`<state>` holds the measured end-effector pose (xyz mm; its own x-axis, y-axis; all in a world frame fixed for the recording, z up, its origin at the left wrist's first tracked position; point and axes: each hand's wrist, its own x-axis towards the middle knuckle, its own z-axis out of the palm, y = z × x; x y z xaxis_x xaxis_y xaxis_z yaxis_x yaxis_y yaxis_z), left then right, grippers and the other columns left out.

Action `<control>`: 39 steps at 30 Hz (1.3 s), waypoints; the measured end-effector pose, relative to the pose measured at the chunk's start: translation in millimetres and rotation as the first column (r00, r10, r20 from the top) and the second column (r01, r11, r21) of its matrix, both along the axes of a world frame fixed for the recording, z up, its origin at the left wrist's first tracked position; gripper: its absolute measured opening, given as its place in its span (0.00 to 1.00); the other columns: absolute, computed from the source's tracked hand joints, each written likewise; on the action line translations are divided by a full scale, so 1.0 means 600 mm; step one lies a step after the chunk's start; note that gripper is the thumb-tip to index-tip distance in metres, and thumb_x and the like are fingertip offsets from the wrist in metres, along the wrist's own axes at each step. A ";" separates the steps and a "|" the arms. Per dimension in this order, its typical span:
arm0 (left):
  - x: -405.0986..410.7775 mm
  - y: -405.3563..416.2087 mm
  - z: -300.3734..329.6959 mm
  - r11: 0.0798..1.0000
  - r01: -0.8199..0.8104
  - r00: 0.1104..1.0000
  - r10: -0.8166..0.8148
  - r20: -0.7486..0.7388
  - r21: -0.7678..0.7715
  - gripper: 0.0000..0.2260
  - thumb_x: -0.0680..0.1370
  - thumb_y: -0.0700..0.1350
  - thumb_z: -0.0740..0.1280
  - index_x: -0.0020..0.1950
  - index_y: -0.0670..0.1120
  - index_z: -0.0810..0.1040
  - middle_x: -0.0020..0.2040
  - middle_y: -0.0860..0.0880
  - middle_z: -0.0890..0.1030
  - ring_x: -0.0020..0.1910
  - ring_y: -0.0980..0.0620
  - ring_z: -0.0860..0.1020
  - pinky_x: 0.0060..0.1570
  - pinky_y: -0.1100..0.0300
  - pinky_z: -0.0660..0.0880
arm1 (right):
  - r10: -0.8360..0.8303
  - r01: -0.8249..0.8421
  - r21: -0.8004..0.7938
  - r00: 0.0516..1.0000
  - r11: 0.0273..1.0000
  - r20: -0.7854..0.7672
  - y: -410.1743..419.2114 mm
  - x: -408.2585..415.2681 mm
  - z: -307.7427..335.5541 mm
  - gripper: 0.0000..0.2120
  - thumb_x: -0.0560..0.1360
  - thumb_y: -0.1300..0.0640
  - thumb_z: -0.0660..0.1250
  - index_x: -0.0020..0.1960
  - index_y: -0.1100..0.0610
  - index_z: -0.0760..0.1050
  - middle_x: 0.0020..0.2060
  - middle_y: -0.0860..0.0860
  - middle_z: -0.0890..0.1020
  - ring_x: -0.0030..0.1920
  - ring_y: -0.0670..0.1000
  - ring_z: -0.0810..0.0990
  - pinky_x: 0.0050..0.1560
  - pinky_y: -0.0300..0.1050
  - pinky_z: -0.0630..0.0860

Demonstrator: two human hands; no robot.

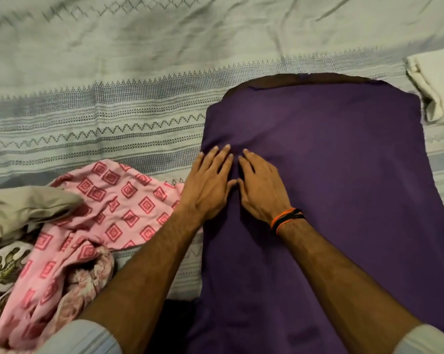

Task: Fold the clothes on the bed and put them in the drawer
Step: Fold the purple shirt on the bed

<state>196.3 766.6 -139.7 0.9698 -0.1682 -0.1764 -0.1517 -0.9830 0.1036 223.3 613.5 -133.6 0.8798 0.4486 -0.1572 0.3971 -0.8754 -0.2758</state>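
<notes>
Both hands, left (207, 185) and right (260, 186), lie flat side by side with straight fingers, arms outstretched, pressing the purple garment (330, 175) spread on the bed (113, 98).

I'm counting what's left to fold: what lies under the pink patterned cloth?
Under the pink patterned cloth lies a floral printed fabric, with a beige garment beside it. Anything deeper in the pile is covered.
</notes>
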 end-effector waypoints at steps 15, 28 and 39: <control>0.143 0.095 0.005 0.976 -0.216 0.940 0.217 -0.264 0.032 0.61 0.60 0.80 0.60 0.80 0.50 0.38 0.80 0.55 0.39 0.79 0.48 0.39 0.75 0.38 0.42 | -0.077 0.071 -0.112 0.996 0.991 -0.049 0.032 0.147 -0.003 0.37 0.79 0.44 0.60 0.80 0.59 0.50 0.80 0.56 0.48 0.80 0.54 0.48 0.77 0.55 0.49; 0.137 0.053 0.013 0.924 -0.380 0.891 0.378 -0.251 0.045 0.65 0.60 0.67 0.76 0.80 0.44 0.38 0.80 0.46 0.38 0.79 0.44 0.41 0.76 0.40 0.46 | -0.020 0.010 -0.117 0.996 0.993 -0.085 0.051 0.134 -0.001 0.39 0.80 0.44 0.61 0.80 0.59 0.45 0.80 0.56 0.45 0.80 0.55 0.45 0.78 0.56 0.46; -0.129 -0.020 0.098 0.863 -0.414 0.902 0.345 -0.260 -0.290 0.38 0.74 0.52 0.73 0.78 0.41 0.59 0.79 0.41 0.57 0.77 0.42 0.57 0.75 0.51 0.56 | -0.067 0.065 -0.017 0.958 0.998 -0.278 -0.030 -0.123 0.097 0.33 0.80 0.47 0.63 0.78 0.60 0.56 0.79 0.57 0.55 0.77 0.58 0.58 0.74 0.54 0.60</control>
<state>118.9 754.8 -80.8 0.9224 0.1242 -0.3657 0.2827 -0.8622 0.4203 149.3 595.2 -75.6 0.8283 0.3887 -0.4036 0.2465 -0.8996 -0.3604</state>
